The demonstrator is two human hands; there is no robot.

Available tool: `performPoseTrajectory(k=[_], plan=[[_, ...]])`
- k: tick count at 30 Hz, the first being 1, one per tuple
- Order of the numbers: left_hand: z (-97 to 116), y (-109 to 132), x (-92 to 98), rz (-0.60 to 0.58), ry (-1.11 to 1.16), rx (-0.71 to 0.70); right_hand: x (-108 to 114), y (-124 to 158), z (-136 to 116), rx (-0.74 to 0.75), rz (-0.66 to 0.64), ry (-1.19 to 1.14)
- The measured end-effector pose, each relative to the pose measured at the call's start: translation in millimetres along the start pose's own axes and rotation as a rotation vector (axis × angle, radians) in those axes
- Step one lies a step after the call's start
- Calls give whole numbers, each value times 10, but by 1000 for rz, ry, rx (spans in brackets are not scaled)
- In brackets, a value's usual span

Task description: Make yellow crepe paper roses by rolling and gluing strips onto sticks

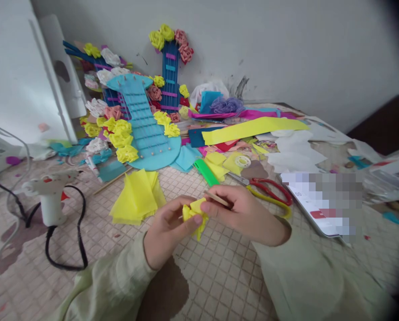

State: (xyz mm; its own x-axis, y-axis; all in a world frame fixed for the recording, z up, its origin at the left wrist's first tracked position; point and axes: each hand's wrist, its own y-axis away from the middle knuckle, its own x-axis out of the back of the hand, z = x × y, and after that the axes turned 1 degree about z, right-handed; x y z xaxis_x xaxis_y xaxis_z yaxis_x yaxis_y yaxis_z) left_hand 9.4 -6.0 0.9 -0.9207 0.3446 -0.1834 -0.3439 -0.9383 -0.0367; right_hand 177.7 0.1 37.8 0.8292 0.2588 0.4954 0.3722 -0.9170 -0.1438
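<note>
My left hand point(168, 232) pinches a small folded piece of yellow paper point(195, 215) just above the table. My right hand point(244, 214) is closed too: its thumb and fingers press on the same yellow paper, and a thin wooden stick point(216, 198) runs through its fingers. Both hands meet over the patterned table top point(219, 276). A stack of yellow paper squares point(137, 196) lies just left of my left hand.
A glue gun point(50, 196) with a black cord point(81, 240) stands at the left. Red-handled scissors point(268, 189) and a phone point(323, 207) lie to the right. Blue paper models point(146, 125) with paper flowers, a green strip point(206, 173) and loose coloured sheets point(249, 129) fill the back.
</note>
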Motion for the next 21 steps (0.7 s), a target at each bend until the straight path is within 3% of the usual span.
performPoseTrajectory(k=[8,21], plan=[[-30,20,23,21,148,79,7,6,-4,-94,-147,-118],[-33,-16,45,169,-40,44,-32,-8,-14,-22,-62,134]])
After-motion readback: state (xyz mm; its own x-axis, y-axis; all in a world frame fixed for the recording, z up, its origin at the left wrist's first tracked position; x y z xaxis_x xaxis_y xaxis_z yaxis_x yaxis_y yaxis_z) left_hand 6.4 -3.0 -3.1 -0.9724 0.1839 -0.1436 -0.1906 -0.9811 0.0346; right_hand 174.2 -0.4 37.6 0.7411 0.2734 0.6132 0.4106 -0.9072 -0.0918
